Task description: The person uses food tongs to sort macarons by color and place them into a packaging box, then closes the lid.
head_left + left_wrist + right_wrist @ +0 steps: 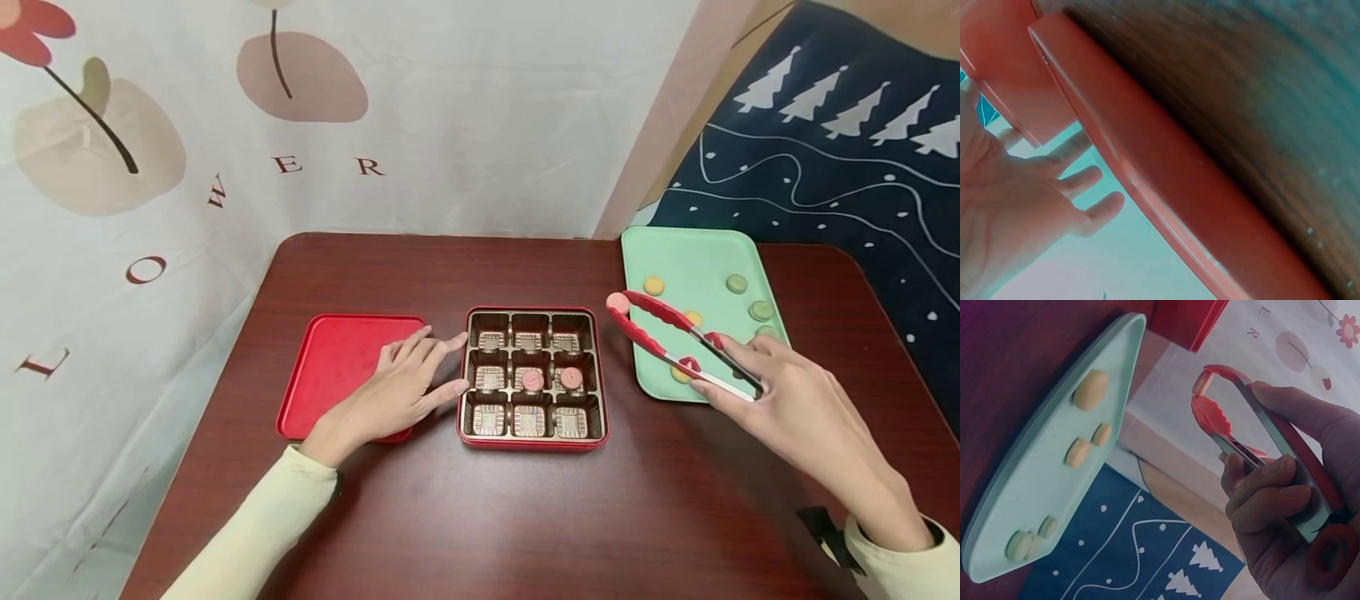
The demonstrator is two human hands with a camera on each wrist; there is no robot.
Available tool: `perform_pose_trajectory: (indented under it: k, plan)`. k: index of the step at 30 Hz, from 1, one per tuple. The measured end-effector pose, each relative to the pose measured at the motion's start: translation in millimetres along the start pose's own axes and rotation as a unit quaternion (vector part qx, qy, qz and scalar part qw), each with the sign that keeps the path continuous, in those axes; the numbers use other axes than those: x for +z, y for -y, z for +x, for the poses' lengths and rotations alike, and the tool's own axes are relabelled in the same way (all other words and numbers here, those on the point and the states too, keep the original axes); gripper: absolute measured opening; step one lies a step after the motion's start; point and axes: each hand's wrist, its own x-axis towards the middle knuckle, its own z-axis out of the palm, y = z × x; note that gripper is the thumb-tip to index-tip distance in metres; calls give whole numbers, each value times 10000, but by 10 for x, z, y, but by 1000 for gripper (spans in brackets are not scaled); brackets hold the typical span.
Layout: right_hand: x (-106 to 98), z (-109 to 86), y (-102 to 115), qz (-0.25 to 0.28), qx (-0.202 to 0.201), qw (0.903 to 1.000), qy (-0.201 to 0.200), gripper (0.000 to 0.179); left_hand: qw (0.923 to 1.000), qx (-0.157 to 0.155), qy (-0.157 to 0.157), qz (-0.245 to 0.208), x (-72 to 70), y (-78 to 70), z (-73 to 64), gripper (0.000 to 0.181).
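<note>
My right hand (806, 408) grips red-tipped metal tongs (720, 354), whose tips pinch a pink macaron (618, 302) above the left edge of the green tray (678, 246). In the right wrist view the same pink macaron (1202, 382) sits between the tips of the tongs (1213, 419). My left hand (405, 379) has its fingers spread, with thumb and index fingertip touching the left side of a red box (532, 446). Inside the box is a brown divided insert; one pink macaron (532, 381) lies in the centre compartment, another (572, 378) in the middle-right one.
A red lid (330, 367) lies left of the box, partly under my left hand. On the green tray are several yellow macarons (654, 286) and green macarons (761, 311). Printed cloths (480, 125) hang behind the brown table (525, 525).
</note>
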Motion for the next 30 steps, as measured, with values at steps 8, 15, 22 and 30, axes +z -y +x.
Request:
perform_pose_trajectory:
  k: [8,15,22,30]
  plan:
    - [-14,-42,105,31,-268,9996,-47,71,10000,-38,35,-12,-14,-17,0,72]
    - [3,-34,232,-26,-386,9991,185,75,9999,-89,32,48,-26,-29,-6,71]
    - [57,-19,375,70,-595,9977,311,72,9999,-142,69,39,-19,-31,-3,72]
    - [153,-20,501,238,-892,9952,326,71,9999,-129,80,22,-27,-40,-10,71]
